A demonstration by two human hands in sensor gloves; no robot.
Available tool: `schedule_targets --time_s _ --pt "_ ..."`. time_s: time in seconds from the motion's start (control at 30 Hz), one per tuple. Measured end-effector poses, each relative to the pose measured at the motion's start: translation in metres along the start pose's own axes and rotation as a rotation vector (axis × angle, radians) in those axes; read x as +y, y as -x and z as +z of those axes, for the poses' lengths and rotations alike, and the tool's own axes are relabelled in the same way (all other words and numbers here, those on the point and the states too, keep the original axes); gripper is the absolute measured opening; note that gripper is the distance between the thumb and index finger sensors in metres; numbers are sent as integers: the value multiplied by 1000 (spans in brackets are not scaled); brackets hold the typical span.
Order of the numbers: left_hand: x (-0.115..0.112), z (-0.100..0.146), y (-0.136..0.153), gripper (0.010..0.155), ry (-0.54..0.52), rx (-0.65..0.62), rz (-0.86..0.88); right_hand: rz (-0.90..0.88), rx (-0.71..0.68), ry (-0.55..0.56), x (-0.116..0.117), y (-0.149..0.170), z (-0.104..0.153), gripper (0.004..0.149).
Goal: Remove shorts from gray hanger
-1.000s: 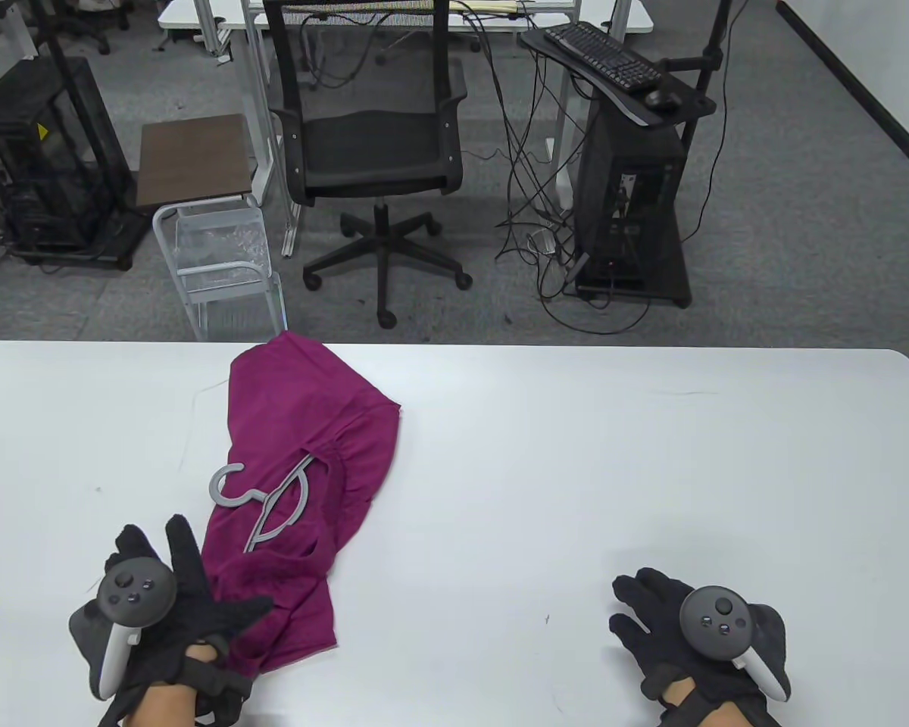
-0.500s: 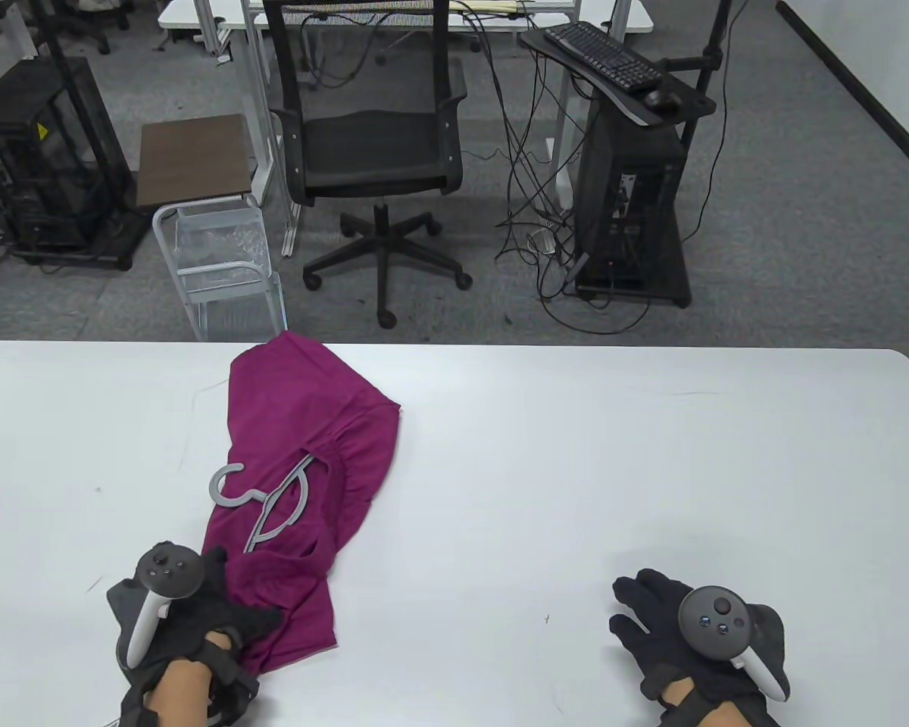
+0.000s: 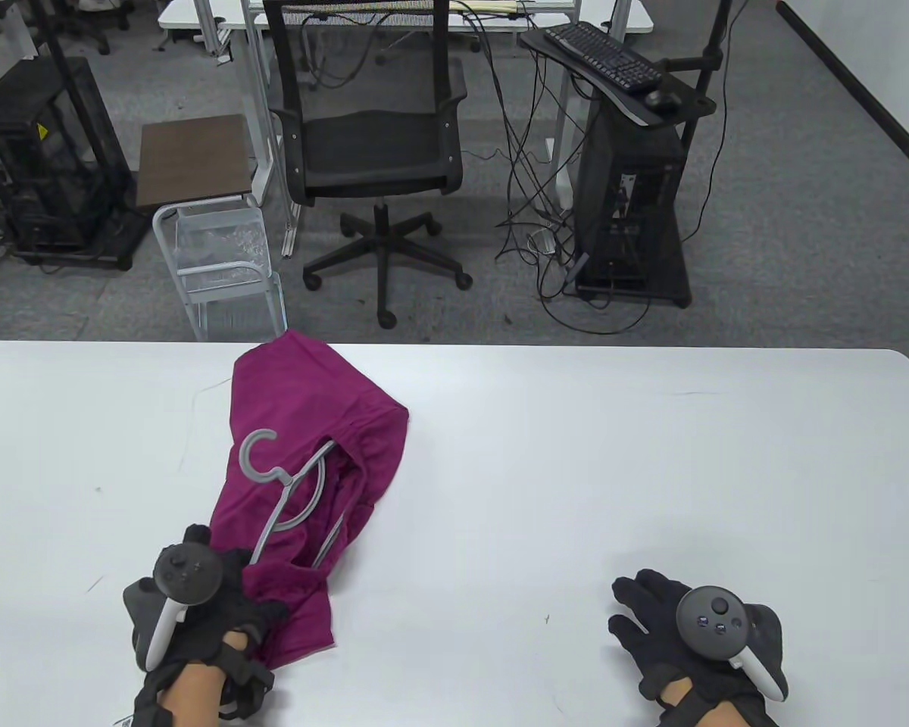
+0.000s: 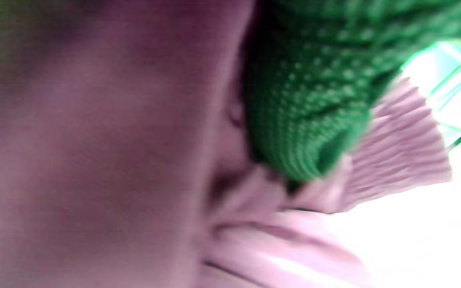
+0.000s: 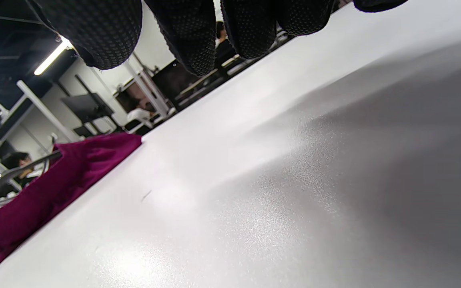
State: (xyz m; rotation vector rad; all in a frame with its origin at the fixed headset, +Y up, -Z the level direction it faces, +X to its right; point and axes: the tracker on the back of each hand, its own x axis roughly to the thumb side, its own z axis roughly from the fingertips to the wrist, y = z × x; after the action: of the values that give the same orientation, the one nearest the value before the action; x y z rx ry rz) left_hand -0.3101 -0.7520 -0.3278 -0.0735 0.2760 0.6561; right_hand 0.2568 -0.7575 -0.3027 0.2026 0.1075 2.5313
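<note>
Magenta shorts (image 3: 310,401) lie on the white table (image 3: 576,454), left of centre, with a gray hanger (image 3: 284,488) partly inside the waistband, its hook lifted and pointing toward the far edge. My left hand (image 3: 220,598) grips the near end of the shorts and the hanger's lower part; in the left wrist view a gloved finger (image 4: 306,112) presses into bunched fabric (image 4: 94,140). My right hand (image 3: 666,621) rests flat and empty on the table at the near right, fingers (image 5: 190,32) spread. The shorts also show in the right wrist view (image 5: 54,184).
Beyond the table's far edge stand an office chair (image 3: 371,144), a small wire cart (image 3: 220,265) and a black computer stand (image 3: 636,166) with cables on the floor.
My left hand closed on the near end of the shorts and lifted; the hanger rose and its hook swung toward the far edge. The right hand stayed still.
</note>
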Motion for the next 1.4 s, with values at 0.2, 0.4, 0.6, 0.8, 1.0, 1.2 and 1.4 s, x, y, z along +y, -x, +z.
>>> schedule_targets --time_s 0.2,0.4,0.6,0.8,1.0,1.2,1.4 --pt "16 19 -23 41 -100 -187 3 -4 -21 17 -2 -4 1 64" --pt "32 50 -60 38 -219 -350 -82 -18 -101 91 -6 -24 3 63" --pt "16 85 -102 38 -239 -558 -191 -54 -240 209 -9 -64 8 60" --pt "-14 111 -135 37 -257 -745 -295 -9 -333 288 -3 -91 16 65" --pt "-33 128 -150 36 -245 -862 -312 112 -336 355 3 -103 20 64" --pt "-33 127 -147 31 -235 -905 -227 277 -203 426 2 -100 17 44" --pt "-11 116 -134 26 -260 -881 -71 281 -66 497 -19 -79 12 48"
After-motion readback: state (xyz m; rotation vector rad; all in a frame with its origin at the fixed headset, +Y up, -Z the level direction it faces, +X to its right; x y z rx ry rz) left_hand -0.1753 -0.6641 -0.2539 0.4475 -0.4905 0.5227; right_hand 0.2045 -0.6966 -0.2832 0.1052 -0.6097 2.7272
